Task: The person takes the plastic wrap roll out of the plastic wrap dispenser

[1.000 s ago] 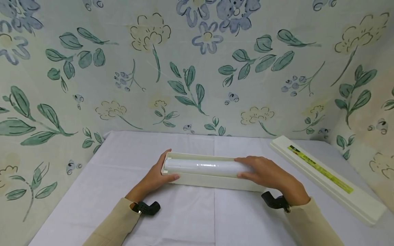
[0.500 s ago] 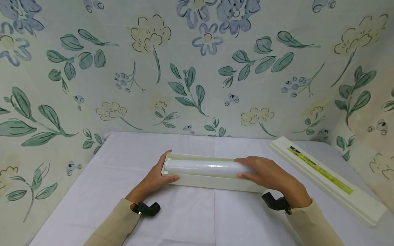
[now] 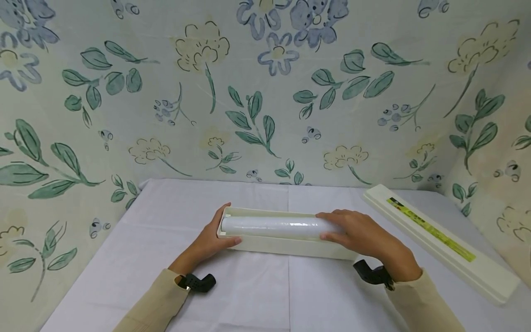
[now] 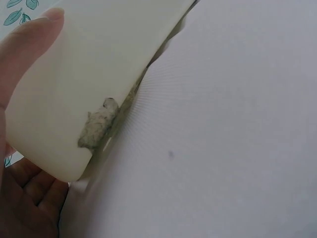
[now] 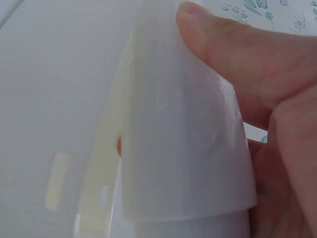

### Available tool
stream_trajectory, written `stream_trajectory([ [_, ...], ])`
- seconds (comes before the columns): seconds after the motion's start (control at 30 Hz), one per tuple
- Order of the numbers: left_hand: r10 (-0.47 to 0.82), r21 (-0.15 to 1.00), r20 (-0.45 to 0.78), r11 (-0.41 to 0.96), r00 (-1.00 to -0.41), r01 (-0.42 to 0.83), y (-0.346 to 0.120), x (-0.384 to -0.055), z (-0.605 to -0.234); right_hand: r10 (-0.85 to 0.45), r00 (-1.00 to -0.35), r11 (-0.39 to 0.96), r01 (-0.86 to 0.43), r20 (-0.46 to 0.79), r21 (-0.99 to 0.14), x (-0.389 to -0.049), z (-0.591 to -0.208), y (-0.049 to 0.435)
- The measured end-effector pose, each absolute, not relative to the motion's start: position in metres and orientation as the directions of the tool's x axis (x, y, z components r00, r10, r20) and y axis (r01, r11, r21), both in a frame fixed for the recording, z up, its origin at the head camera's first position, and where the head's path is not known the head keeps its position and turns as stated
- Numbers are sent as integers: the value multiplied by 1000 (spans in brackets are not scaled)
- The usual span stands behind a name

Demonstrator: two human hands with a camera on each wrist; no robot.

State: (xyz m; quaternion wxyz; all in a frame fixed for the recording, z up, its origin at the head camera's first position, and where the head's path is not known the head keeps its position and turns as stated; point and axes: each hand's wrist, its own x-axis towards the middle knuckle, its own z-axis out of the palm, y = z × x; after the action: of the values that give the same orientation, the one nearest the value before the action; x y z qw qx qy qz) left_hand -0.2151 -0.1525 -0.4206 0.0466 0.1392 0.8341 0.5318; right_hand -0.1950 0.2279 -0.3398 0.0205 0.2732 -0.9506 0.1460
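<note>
In the head view a long, narrow cream box [image 3: 286, 246] lies lidless at the middle of the table, with a shiny whitish roll of plastic wrap [image 3: 265, 226] inside. My left hand [image 3: 207, 240] grips the box's left end, thumb on the front wall. In the left wrist view that thumb [image 4: 32, 47] lies along the smooth wall, near a rough greyish patch [image 4: 99, 124]. My right hand [image 3: 365, 233] holds the roll's right end, covering it from above. The right wrist view shows thumb and fingers around the roll [image 5: 183, 148], with its core end at the bottom.
A long cream lid [image 3: 489, 276] with a yellow-green label [image 3: 431, 228] lies slanted at the right of the table. White cloth [image 3: 249, 295] covers the tabletop. Behind it hangs a flower-patterned curtain [image 3: 265, 175].
The bright shine along the roll has shifted to the right. Both hands keep their places on the box and roll, and the lid has not moved.
</note>
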Motion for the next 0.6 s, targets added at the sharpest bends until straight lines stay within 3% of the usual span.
stream_trajectory([
  [0.2,279,899,81,394,-957,191,-160,-233,-446,-509,-853,814,-520,114,-258,-193,-336,228],
  [0.6,291,893,72,408,-954,192,-152,-212,-413,-518,-840,808,-543,162,-228,-190,-332,231],
])
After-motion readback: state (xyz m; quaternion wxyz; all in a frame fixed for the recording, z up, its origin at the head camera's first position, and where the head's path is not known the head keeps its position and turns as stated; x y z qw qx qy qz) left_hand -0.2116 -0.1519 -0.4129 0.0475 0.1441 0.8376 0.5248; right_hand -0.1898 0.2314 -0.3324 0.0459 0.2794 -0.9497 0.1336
